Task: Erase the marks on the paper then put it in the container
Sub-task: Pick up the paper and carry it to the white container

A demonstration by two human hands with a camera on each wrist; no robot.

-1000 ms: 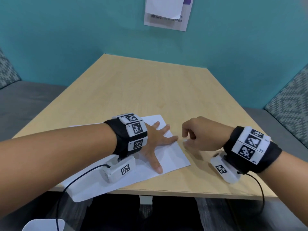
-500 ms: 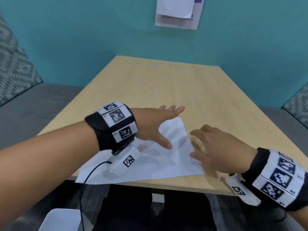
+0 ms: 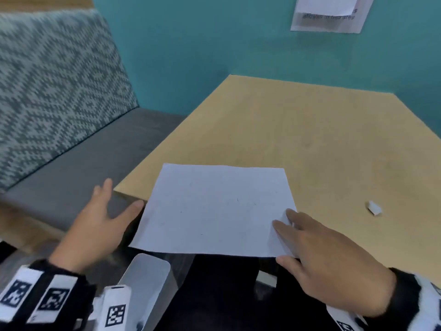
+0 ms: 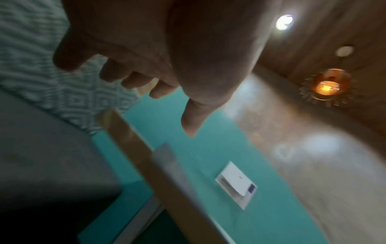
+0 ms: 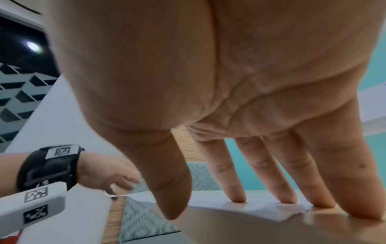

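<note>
The white paper (image 3: 214,209) lies flat at the table's near left corner, its near edge hanging over the table (image 3: 310,130). Only faint specks show on it. My right hand (image 3: 284,235) presses straight fingers (image 5: 238,196) on the paper's (image 5: 208,201) near right corner, with the thumb off the table edge. Off the table's left side my left hand (image 3: 119,201) hovers spread and empty, its thumb close to the paper's left edge. A small white eraser (image 3: 374,207) rests on the table to the right. A white container (image 3: 148,283) stands below the near edge.
A grey bench seat (image 3: 83,163) with a patterned backrest (image 3: 55,87) runs along the left side. The teal wall (image 3: 214,39) behind carries a paper notice (image 3: 329,15). My dark-clothed lap fills the bottom middle.
The paper has slid to the near left corner and over the edge. My right hand uncurled and now presses on it. My left hand lifted off it and moved left of the table.
</note>
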